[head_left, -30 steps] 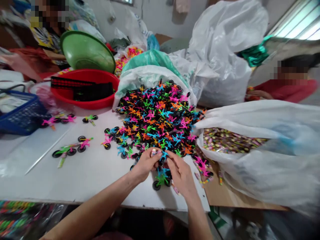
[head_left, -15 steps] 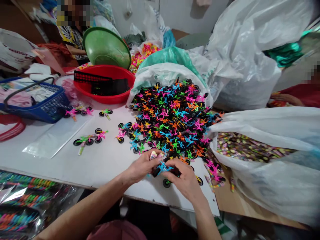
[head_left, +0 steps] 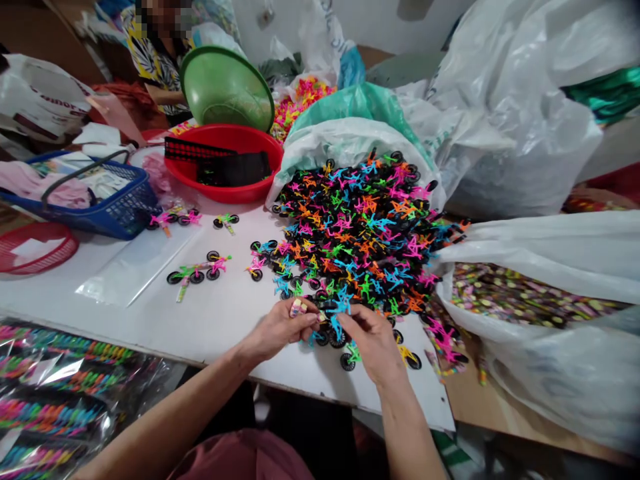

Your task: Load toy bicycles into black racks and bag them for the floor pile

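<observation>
My left hand (head_left: 287, 328) is closed around small wrapped pieces (head_left: 299, 307) with pale, patterned ends. Pinched in my right hand (head_left: 369, 333) is a blue toy bicycle (head_left: 341, 308), held upright just right of my left fingertips. Both hands are over the near edge of a large pile of colourful toy bicycles (head_left: 355, 233) with black wheels. Beneath and beside them lie a green bicycle (head_left: 351, 357) and a yellow one (head_left: 409, 355). More bicycles with wrapped sticks attached (head_left: 193, 274) lie to the left on the white table (head_left: 150, 327).
A red basin (head_left: 230, 193) and tilted green basin (head_left: 225, 90) stand behind, with a person beyond. At left are a blue basket (head_left: 120, 207) and clear plastic bag (head_left: 135, 267). At right, a white sack (head_left: 540, 360) holds wrapped sticks.
My right hand has raised and turned the blue bicycle, which now stands more upright. My left hand still holds the wrapped pieces. The whole view has shifted slightly.
</observation>
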A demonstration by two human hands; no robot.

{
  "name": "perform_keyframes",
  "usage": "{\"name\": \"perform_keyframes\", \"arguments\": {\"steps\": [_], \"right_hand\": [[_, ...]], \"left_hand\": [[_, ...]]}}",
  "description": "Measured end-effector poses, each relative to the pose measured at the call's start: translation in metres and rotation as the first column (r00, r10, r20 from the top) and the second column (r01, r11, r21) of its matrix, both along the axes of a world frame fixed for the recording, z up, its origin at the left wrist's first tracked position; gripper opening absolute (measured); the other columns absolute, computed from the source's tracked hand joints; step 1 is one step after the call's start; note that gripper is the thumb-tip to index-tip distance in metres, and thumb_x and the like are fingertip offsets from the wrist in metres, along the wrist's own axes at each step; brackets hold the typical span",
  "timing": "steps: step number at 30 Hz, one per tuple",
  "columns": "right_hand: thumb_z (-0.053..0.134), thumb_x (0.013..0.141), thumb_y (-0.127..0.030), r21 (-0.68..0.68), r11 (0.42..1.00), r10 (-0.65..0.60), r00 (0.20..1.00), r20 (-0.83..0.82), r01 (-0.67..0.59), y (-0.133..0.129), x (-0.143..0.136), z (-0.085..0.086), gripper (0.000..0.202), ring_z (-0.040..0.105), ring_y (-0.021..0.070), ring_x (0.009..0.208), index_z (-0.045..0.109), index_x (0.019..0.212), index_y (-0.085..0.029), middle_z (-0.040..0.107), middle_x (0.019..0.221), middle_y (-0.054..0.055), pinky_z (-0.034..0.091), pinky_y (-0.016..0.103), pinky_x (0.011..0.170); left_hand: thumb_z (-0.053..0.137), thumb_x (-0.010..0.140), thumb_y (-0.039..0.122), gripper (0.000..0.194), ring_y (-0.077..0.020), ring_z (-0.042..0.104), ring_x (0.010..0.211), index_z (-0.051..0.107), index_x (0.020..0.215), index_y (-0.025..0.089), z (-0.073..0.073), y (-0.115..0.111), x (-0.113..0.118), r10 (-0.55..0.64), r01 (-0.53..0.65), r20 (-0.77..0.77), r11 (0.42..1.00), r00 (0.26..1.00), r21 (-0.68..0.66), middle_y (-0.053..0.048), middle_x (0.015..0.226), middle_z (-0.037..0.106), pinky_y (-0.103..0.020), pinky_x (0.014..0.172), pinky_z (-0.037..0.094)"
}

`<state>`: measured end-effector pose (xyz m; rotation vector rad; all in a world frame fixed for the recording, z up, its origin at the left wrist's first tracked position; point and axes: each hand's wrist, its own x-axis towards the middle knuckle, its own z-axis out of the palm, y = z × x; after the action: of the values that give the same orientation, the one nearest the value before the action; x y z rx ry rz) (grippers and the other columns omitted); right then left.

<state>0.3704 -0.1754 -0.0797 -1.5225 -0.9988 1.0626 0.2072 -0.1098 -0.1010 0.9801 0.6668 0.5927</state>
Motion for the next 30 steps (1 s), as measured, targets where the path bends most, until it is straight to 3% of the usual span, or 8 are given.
{"name": "perform_keyframes", "arguments": {"steps": [5, 9, 13, 19, 23, 26, 28, 30], "right_hand": [[0.07, 0.068, -0.047, -0.07, 0.994, 0.057, 0.96, -0.274, -0.079, -0.004, -0.014, -0.001, 0.032, 0.036, 0.0077, 0.049, 0.057, 0.067, -0.017, 0.046, 0.055, -0.004, 0.029, 0.02, 0.046], [0.067, 0.073, -0.045, -0.053, 0.996, 0.044, 0.93, -0.365, -0.068, -0.009, -0.013, -0.005, 0.029, 0.036, 0.0074, 0.05, 0.055, 0.072, -0.018, 0.046, 0.057, -0.005, 0.028, 0.02, 0.046], [0.065, 0.073, -0.045, -0.067, 0.996, 0.034, 0.966, -0.258, -0.053, -0.011, -0.007, -0.008, 0.031, 0.035, 0.008, 0.05, 0.05, 0.067, -0.018, 0.043, 0.056, -0.005, 0.028, 0.021, 0.047], [0.057, 0.078, -0.033, 0.018, 0.986, -0.161, 0.937, 0.309, 0.164, -0.01, -0.033, -0.014, 0.021, 0.037, 0.0087, 0.05, 0.049, 0.064, -0.019, 0.042, 0.053, -0.006, 0.029, 0.022, 0.051], [0.053, 0.081, -0.036, 0.075, 0.996, -0.06, 0.966, 0.25, 0.042, 0.001, -0.026, -0.003, 0.018, 0.048, 0.0106, 0.056, 0.06, 0.08, -0.02, 0.056, 0.063, -0.003, 0.036, 0.021, 0.053], [0.05, 0.083, -0.037, 0.143, 0.981, -0.183, 0.89, 0.418, 0.134, 0.0, 0.032, 0.005, 0.028, 0.059, 0.0149, 0.074, 0.062, 0.101, -0.02, 0.066, 0.086, 0.003, 0.044, 0.025, 0.069], [0.05, 0.082, -0.033, 0.119, 0.941, -0.314, 0.69, 0.652, 0.316, -0.005, 0.087, 0.0, 0.027, 0.06, 0.0201, 0.086, 0.063, 0.098, -0.016, 0.066, 0.094, 0.009, 0.044, 0.031, 0.08], [0.053, 0.079, -0.032, 0.0, 0.901, -0.263, 0.546, 0.796, 0.434, -0.01, 0.137, -0.013, 0.032, 0.06, 0.0248, 0.09, 0.062, 0.102, -0.012, 0.066, 0.097, 0.013, 0.043, 0.036, 0.082]], "left_hand": [[0.071, 0.07, 0.044, 0.038, -0.0032, 0.034, 0.041, 0.049, 0.076, 0.014, 0.002, 0.0, -0.006, -0.111, 0.111, -0.008, 0.994, 0.994, -0.016, 0.005, 0.051, 0.049, -0.017, 0.039, 0.018], [0.072, 0.069, 0.042, 0.038, -0.0035, 0.039, 0.045, 0.051, 0.083, 0.013, -0.001, -0.003, -0.007, -0.115, 0.116, 0.022, 0.989, 0.993, -0.09, -0.002, 0.066, 0.06, -0.016, 0.041, 0.021], [0.071, 0.071, 0.042, 0.036, -0.0041, 0.039, 0.046, 0.047, 0.076, 0.015, -0.004, -0.008, -0.002, -0.089, 0.089, -0.001, 0.994, 0.996, -0.06, 0.001, 0.062, 0.058, -0.017, 0.043, 0.023], [0.064, 0.071, 0.049, 0.037, -0.0066, 0.035, 0.046, 0.055, 0.071, 0.014, -0.017, -0.027, 0.009, 0.205, -0.147, -0.365, 0.973, 0.908, 0.18, 0.006, 0.049, 0.044, -0.019, 0.045, 0.026], [0.064, 0.067, 0.056, 0.042, -0.0089, 0.037, 0.046, 0.058, 0.072, 0.014, 0.001, -0.004, -0.004, 0.295, -0.184, -0.458, 0.945, 0.839, 0.272, 0.004, 0.051, 0.047, -0.021, 0.045, 0.027], [0.058, 0.072, 0.055, 0.04, -0.0116, 0.042, 0.05, 0.059, 0.071, 0.015, 0.03, 0.046, -0.034, 0.501, -0.157, -0.548, 0.817, 0.669, 0.555, 0.002, 0.054, 0.048, -0.022, 0.049, 0.03], [0.054, 0.077, 0.049, 0.037, -0.0171, 0.051, 0.065, 0.064, 0.087, 0.016, 0.043, 0.077, -0.051, 0.689, -0.035, -0.514, 0.614, 0.511, 0.788, -0.002, 0.071, 0.057, -0.025, 0.059, 0.037], [0.052, 0.078, 0.045, 0.039, -0.0215, 0.053, 0.081, 0.064, 0.103, 0.018, 0.044, 0.093, -0.049, 0.772, 0.067, -0.415, 0.439, 0.481, 0.896, -0.006, 0.094, 0.059, -0.029, 0.067, 0.04]]}}
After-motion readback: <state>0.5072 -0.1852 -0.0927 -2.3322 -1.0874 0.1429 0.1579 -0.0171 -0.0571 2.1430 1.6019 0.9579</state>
